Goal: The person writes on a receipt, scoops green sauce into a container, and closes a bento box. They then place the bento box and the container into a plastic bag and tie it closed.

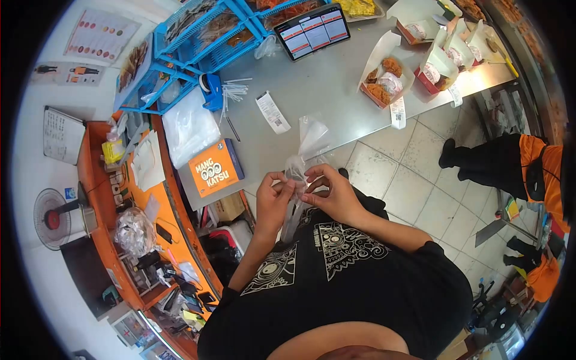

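Note:
A transparent plastic bag (312,133) hangs between my two hands in front of my chest, at the edge of the steel counter (252,150). My left hand (273,197) pinches it from the left with thumb and fingers. On the other side my right hand (333,193) is closed on the bag's gathered part, its fingertips close to those of the left. Whatever the bag may contain is too blurred to make out. An orange printed box (211,168) lies to the left of my hands, and a paper receipt (273,113) is farther up the counter.
Open food boxes (387,78) with fried pieces and wrapped portions stand at the right. A tablet (312,31), blue racks (201,39), a tape dispenser (210,91) and a stack of plastic bags (191,129) line the back and left. A person in orange (540,174) is at right.

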